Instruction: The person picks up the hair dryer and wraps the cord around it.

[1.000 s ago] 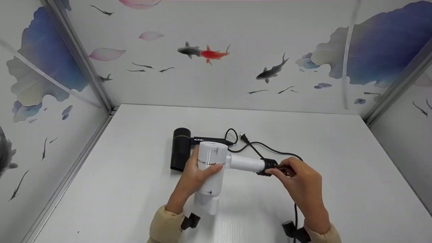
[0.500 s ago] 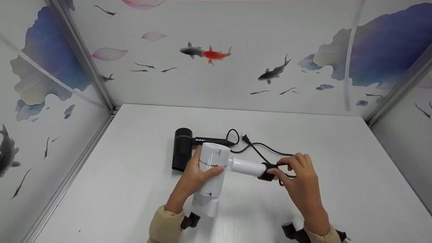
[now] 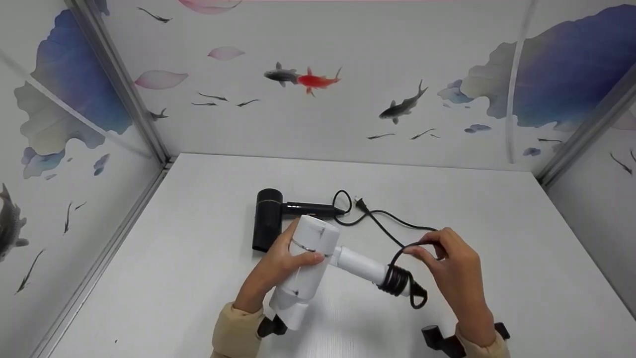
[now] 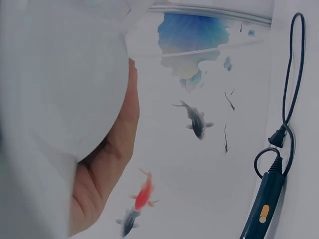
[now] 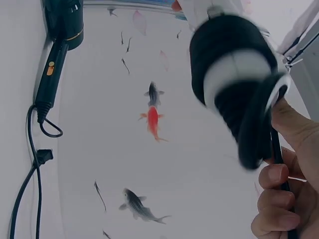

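My left hand (image 3: 280, 263) grips the white hair dryer (image 3: 312, 273) round its barrel, thumb across the front. The dryer is held tilted, its handle (image 3: 360, 264) slanting down to the right. Several turns of black cord (image 3: 395, 280) are wrapped round the handle's lower end, with a small loop hanging at the tip. Up and to the right of those coils, my right hand (image 3: 459, 266) pinches a stretch of the cord between thumb and fingers. In the right wrist view, the cord also runs down through the curled fingers (image 5: 274, 199).
Behind the white dryer, a black hair dryer (image 3: 267, 221) lies on the white table (image 3: 213, 209). Its cord (image 3: 397, 219) trails right toward my right hand, with the plug (image 3: 360, 203) lying beside it. Printed walls enclose the table at the back and sides.
The white dryer's handle has tipped downward. My right hand has moved from the handle's end slightly up and right, and a length of cord now spans from coils to fingers.
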`<state>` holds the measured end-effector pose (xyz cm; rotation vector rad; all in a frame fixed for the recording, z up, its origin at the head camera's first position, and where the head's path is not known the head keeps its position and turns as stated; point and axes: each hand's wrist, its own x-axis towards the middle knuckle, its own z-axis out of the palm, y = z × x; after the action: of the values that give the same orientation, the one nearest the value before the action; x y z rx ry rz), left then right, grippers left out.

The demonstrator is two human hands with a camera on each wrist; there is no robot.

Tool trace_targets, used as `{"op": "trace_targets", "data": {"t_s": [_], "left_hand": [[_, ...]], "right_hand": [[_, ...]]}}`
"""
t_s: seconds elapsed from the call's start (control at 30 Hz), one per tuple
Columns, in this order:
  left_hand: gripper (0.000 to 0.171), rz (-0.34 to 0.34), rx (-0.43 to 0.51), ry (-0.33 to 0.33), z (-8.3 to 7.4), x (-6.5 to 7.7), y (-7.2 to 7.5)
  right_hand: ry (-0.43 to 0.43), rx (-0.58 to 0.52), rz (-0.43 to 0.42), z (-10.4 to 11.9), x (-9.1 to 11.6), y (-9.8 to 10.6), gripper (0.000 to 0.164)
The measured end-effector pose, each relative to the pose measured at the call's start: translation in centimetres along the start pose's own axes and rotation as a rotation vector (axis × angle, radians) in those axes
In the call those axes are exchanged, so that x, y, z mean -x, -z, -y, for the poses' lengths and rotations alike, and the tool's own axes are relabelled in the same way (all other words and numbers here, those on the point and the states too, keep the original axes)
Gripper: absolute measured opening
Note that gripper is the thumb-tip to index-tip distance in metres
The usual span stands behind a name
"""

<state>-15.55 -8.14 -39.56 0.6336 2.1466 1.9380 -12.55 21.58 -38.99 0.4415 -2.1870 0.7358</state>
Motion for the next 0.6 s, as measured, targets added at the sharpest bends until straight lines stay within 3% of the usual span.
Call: {"op": "trace_targets", "data": {"t_s": [0.2, 0.4, 0.6], "left_hand": [[0.061, 0.000, 0.047, 0.015, -0.14, 0.21, -0.06], [0.068, -0.002, 0.130, 0.000, -0.20, 0.36, 0.24], [0.069, 0.001, 0.248, 0.007, 0.05, 0.35, 0.28]], "right_hand": [[-0.037, -0.004, -0.016, -0.15, -0.13, -0.06, 0.028], [-0.057, 0.025, 0.032, 0.02, 0.09, -0.50, 0.021], [-0.032, -0.061, 0.082, -0.02, 0.26, -0.42, 0.014]]}}
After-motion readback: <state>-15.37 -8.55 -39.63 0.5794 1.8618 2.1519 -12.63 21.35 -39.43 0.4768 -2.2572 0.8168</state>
